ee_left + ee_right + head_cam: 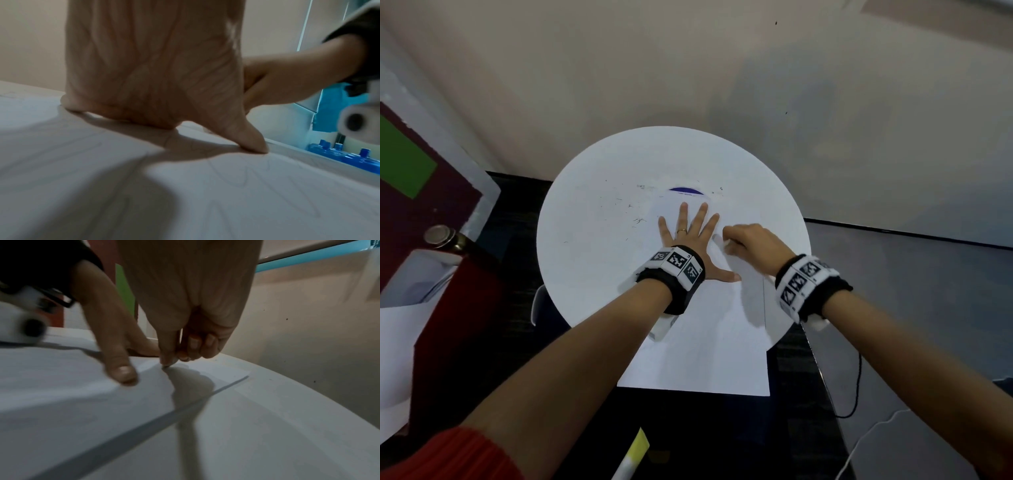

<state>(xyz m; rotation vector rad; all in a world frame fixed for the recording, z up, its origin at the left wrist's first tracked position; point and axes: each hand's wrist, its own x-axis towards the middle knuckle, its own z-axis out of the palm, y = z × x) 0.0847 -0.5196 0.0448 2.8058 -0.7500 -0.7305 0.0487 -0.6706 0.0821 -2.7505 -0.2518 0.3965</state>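
A white sheet of paper lies on a round white table and hangs over its near edge. My left hand lies flat on the sheet with the fingers spread and a ring on one finger. In the left wrist view the left hand's palm and thumb press on the paper, which carries faint pencil lines. My right hand is curled just right of the left index finger. In the right wrist view the right hand pinches a thin pencil tip that touches the paper beside the left thumb.
A purple-printed item peeks out past the sheet's far edge. A dark red door with a green panel and a round knob stands at the left. A yellow-and-white stick and a black cord are nearby. Blue bottles stand beyond the table.
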